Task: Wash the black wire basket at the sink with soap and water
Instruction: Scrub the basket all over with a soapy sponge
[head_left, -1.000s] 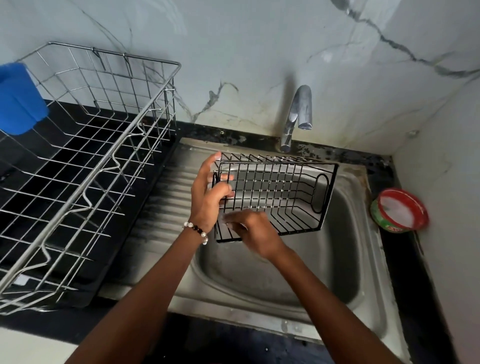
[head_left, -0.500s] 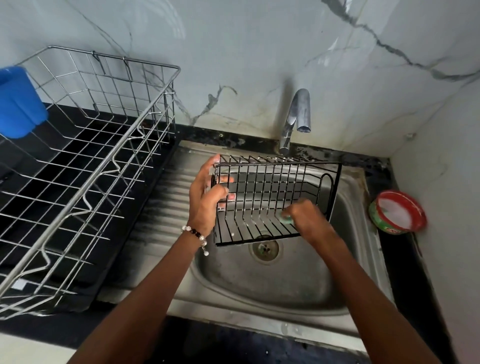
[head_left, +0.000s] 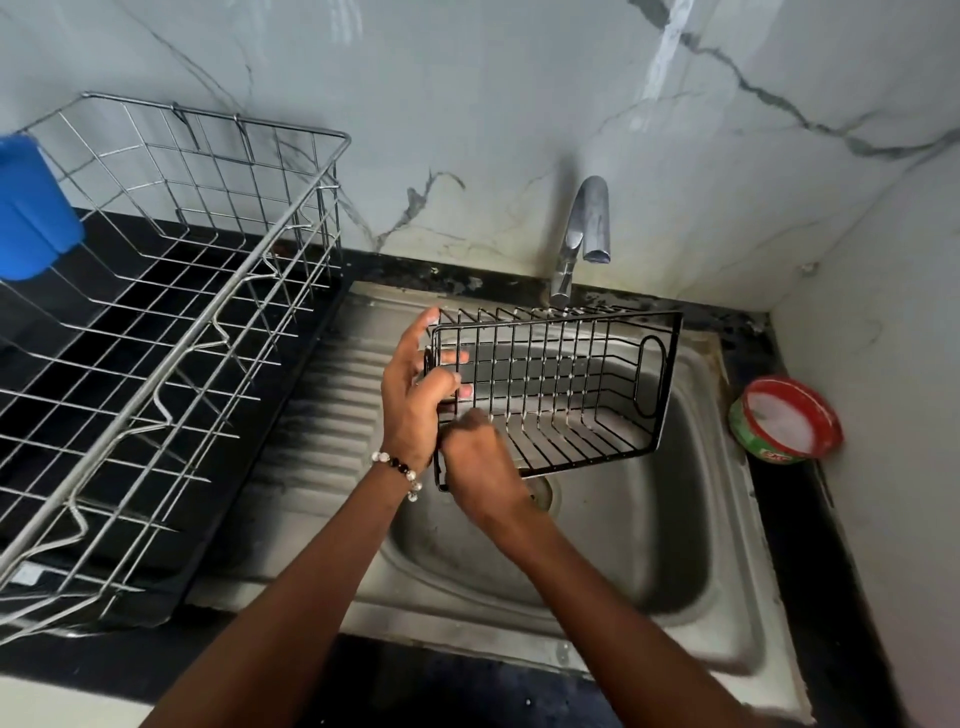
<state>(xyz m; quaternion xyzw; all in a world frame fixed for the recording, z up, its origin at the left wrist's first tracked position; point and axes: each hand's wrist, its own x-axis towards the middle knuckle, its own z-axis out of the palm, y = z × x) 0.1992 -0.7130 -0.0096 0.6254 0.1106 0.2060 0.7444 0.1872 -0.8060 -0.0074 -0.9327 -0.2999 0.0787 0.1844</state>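
**While gripped over the sink bowl, black wire basket under scrubbing**

Held above the steel sink (head_left: 691, 519) on its side, black wire basket (head_left: 561, 384), open face toward the camera, oval end handle at the right. Gripped at its left end by the left hand (head_left: 415, 389): thumb clamped over the frame, fingertips visible through the wires inside, index finger raised along the top corner. Beaded bracelet (head_left: 397, 467) on that wrist. Pressed against the lower left corner of the basket, just beside the left hand, the right hand (head_left: 480, 467), curled and blurred; whatever lies in its grip cannot be told. Partly covered by that hand, the sink drain (head_left: 540, 491) below. No water visible from the chrome tap (head_left: 584, 228) behind the basket. At the right on the dark counter, near the sink rim, a round red-and-green tub of white soap (head_left: 787, 421). On the left, well apart from the basket, a large steel wire dish rack (head_left: 171, 322) with a blue plastic cup (head_left: 31, 208) at its far corner.
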